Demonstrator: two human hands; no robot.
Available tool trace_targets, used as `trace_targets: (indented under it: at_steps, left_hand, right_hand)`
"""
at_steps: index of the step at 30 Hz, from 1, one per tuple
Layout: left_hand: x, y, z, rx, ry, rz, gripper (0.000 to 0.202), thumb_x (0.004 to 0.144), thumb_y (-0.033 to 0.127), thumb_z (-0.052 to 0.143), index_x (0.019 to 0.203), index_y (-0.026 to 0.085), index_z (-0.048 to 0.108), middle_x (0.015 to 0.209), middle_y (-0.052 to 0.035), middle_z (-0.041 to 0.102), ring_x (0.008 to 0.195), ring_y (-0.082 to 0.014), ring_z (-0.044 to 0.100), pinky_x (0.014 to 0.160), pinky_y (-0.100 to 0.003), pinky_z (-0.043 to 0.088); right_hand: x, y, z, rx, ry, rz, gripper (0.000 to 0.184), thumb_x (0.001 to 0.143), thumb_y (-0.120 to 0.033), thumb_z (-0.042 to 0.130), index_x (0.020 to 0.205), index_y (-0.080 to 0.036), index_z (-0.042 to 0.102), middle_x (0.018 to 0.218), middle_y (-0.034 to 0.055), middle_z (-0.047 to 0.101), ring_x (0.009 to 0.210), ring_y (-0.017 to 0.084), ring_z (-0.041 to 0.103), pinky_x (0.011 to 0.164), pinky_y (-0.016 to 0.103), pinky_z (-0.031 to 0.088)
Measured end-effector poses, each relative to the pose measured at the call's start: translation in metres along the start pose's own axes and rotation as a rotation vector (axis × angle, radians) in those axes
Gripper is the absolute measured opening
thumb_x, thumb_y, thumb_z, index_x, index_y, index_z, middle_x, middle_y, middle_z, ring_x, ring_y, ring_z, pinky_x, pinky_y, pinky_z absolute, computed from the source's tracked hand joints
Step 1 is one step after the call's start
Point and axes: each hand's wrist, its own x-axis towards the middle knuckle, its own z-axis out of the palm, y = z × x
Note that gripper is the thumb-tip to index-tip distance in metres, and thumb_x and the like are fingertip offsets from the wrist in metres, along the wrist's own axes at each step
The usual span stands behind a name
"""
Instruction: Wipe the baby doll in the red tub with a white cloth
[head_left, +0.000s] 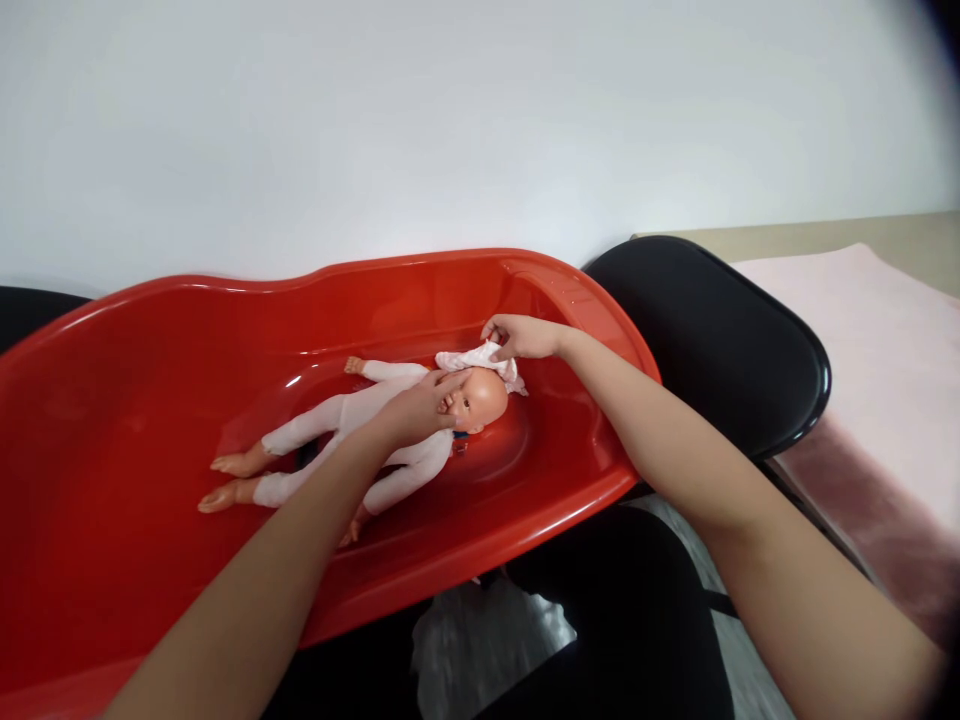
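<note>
A baby doll [379,397] with a bald head and white cloth body lies on its back in a red baby bathtub [120,420], its feet toward the left. My left hand [425,408] reaches over the doll's upper chest, with fingers and thumb gripping either side of its lower face. Beyond the head, my right hand [523,338] pinches a white and pink cloth [474,356]. The cloth is bunched and hangs down beside the crown of the head. My left hand and forearm hide part of the doll's neck and torso.
A black stool seat [720,340] stands against the tub's right end. Farther right, a pale pink cloth [862,330] covers a light wooden surface [810,236]. A white wall [375,130] rises behind the tub. My dark-clothed legs [637,610] are below its near rim.
</note>
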Motion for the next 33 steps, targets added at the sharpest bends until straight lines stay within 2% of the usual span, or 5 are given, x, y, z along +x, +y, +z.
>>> trace_targets:
  at_steps: [5,11,18,25,33]
  left_hand:
    - [0.006,0.006,0.002,0.111,0.039,0.101,0.076,0.095,0.02,0.057,0.168,0.027,0.04,0.17,-0.0099,0.045,0.144,-0.0285,0.055,0.111,-0.038,0.051]
    - [0.008,0.021,0.008,0.156,0.053,0.127,0.067,0.098,0.024,0.062,0.163,0.029,0.046,0.171,-0.0082,0.045,0.154,-0.0295,0.044,0.127,-0.043,0.037]
    - [0.015,0.031,0.023,0.258,0.147,0.117,0.055,0.1,0.039,0.069,0.152,0.025,0.056,0.156,-0.0132,0.057,0.139,-0.0339,0.057,0.116,-0.048,0.046]
    - [0.019,0.033,0.021,0.292,0.124,0.117,0.058,0.099,0.036,0.07,0.154,0.025,0.054,0.159,-0.012,0.055,0.14,-0.0355,0.056,0.111,-0.048,0.048]
    - [0.014,0.034,0.006,0.188,0.083,0.078,0.05,0.097,0.031,0.072,0.144,0.024,0.059,0.152,-0.0129,0.058,0.137,-0.036,0.058,0.108,-0.046,0.051]
  right_hand:
    - [-0.001,0.002,-0.001,0.23,-0.187,0.097,0.027,0.079,-0.015,0.083,0.099,-0.018,0.067,0.095,0.0047,0.076,0.074,0.016,0.069,0.066,0.026,0.055]
    - [-0.009,-0.003,0.002,0.335,-0.412,0.095,0.031,0.081,-0.024,0.084,0.108,-0.018,0.069,0.072,-0.0012,0.072,0.057,0.015,0.068,0.06,0.026,0.055]
    - [-0.002,0.001,0.013,0.137,-0.4,0.094,0.031,0.079,-0.013,0.079,0.103,-0.022,0.061,0.066,-0.005,0.069,0.056,0.018,0.067,0.059,0.028,0.053]
    - [-0.012,0.007,0.015,0.042,-0.085,0.133,0.013,0.086,-0.022,0.08,0.091,-0.02,0.069,0.074,-0.0019,0.069,0.089,0.021,0.068,0.079,0.029,0.052]
    - [-0.005,-0.014,0.005,0.29,-0.188,-0.1,0.021,0.079,-0.008,0.069,0.098,-0.019,0.07,0.096,0.0026,0.076,0.079,0.015,0.068,0.074,0.025,0.054]
